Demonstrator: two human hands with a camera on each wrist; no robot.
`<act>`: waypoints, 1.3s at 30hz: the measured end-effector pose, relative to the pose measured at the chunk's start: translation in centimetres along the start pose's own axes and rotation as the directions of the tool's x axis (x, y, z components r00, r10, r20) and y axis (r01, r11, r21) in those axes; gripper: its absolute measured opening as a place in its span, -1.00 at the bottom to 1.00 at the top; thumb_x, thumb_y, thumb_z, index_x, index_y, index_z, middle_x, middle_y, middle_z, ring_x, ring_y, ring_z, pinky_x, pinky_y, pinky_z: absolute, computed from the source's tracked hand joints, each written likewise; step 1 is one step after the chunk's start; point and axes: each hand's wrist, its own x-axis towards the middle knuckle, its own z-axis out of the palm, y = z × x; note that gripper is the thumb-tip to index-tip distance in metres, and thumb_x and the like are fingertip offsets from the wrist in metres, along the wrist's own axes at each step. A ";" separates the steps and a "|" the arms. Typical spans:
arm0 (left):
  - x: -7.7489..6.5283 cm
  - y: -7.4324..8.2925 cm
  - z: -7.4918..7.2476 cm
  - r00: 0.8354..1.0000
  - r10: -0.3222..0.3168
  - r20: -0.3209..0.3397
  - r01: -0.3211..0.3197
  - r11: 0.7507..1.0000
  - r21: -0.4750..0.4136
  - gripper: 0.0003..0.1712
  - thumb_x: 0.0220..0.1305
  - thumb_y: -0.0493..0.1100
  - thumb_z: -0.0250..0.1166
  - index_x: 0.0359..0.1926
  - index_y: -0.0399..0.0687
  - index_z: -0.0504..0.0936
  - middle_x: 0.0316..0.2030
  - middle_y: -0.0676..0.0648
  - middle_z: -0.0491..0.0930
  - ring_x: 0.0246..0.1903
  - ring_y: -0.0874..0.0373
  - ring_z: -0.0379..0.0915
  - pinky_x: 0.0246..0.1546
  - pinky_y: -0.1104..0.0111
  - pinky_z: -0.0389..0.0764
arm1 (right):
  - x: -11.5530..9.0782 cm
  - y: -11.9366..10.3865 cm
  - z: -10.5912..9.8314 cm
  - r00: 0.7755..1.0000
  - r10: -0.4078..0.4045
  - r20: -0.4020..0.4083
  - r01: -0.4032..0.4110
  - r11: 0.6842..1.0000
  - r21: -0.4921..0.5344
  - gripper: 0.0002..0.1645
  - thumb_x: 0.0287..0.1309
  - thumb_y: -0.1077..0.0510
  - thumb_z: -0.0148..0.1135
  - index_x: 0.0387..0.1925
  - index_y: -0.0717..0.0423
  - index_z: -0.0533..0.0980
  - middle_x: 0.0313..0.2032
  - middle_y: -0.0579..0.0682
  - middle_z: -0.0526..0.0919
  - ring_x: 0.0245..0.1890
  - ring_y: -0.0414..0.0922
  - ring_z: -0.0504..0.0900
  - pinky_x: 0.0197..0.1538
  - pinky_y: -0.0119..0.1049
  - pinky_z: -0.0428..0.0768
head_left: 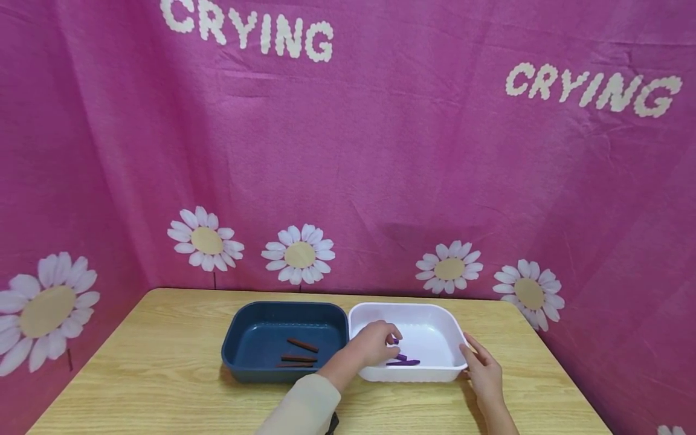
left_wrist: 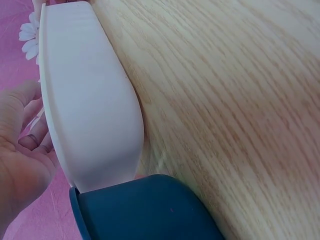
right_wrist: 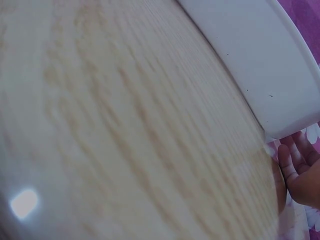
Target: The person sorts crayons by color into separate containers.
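Note:
My left hand [head_left: 375, 343] reaches over the near left side of the white tray [head_left: 446, 329], thumb and fingers bent and apart. Small purple sticks [head_left: 403, 363] lie in the tray below it. Another purple piece [head_left: 396, 341] shows between thumb and fingers, partly hidden; I see no firm pinch on it. At the tray's right end my right hand [head_left: 486, 374] holds the rim, thumb at the edge and fingers outside. In the right wrist view, that hand [right_wrist: 302, 172] is by the tray's corner. In the left wrist view, the tray's wall [left_wrist: 90, 90] hides the left fingertips' work.
A dark blue tray [head_left: 231, 338] stands against the white one on its left, with three reddish-brown sticks [head_left: 299, 358] inside. Both trays rest on a wood-grain table [head_left: 163, 362]. Behind it hangs a pink cloth [head_left: 370, 181] with daisies and lettering.

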 end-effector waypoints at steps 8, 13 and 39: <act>-0.2 -0.1 -0.1 1.000 -0.012 0.005 0.012 1.000 -0.024 -0.80 0.12 -0.18 0.32 -0.20 -0.11 0.67 -0.42 0.04 0.58 -0.39 0.30 0.42 -0.26 0.52 0.48 | -0.1 0.0 -0.1 1.000 0.011 0.004 -0.011 1.000 -0.022 -0.35 0.21 -0.06 0.18 0.27 0.09 0.34 -0.46 -0.44 0.58 -0.51 -0.35 0.56 -0.41 -0.46 0.54; -0.2 -0.2 -0.1 1.000 -0.007 0.003 0.007 0.999 -0.031 -0.81 0.12 -0.18 0.33 -0.21 -0.10 0.67 -0.41 0.04 0.60 -0.37 0.27 0.46 -0.25 0.52 0.49 | -0.1 0.1 -0.2 1.000 0.007 -0.002 -0.007 1.000 -0.010 -0.36 0.21 -0.03 0.18 0.27 0.13 0.34 -0.48 -0.41 0.58 -0.52 -0.36 0.54 -0.43 -0.47 0.55; -2.8 -0.9 -3.8 0.996 0.069 -0.052 -0.075 0.992 -0.106 -0.76 0.11 -0.16 0.34 -0.19 -0.16 0.66 -0.34 -0.03 0.60 -0.31 0.27 0.46 -0.23 0.49 0.52 | 0.0 0.0 -0.2 1.000 -0.024 0.008 0.024 1.000 -0.010 -0.39 0.22 -0.01 0.17 0.25 0.13 0.36 -0.51 -0.43 0.59 -0.54 -0.36 0.54 -0.45 -0.48 0.53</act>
